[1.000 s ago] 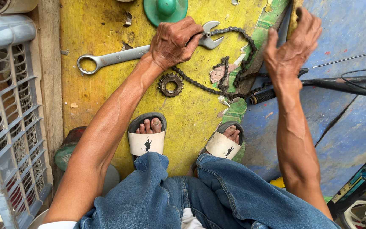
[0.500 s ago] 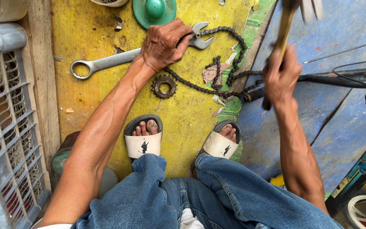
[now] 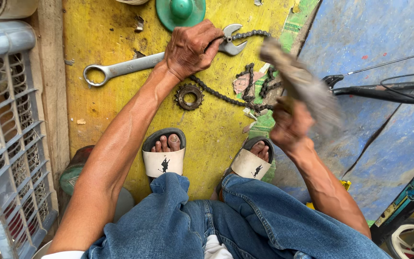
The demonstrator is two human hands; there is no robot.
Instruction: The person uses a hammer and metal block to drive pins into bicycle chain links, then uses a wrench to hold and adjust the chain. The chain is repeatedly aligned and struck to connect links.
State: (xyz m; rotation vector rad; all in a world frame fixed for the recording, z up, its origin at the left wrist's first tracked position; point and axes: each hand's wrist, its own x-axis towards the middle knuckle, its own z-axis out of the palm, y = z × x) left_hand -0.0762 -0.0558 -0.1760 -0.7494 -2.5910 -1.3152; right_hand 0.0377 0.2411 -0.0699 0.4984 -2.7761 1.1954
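While the person squats over the yellow board point(image 3: 120, 43), the scene reads so:
Left hand point(image 3: 192, 48): grip closed over the spanner point(image 3: 135, 64), pressing it to the board
Spanner: one; long axis near level, ring end out left of the grip, open jaw just right of it, pointing right
Chain point(image 3: 245, 86): one; runs from the open jaw, loops right and below the left grip
Sprocket point(image 3: 189, 96): one, flat, just below the left grip, touching the chain
Right hand point(image 3: 291, 127): grip closed on a blurred hammer point(image 3: 303, 86), its handle slanting up-left above the chain
Sandals point(image 3: 164, 160): two, below both grips
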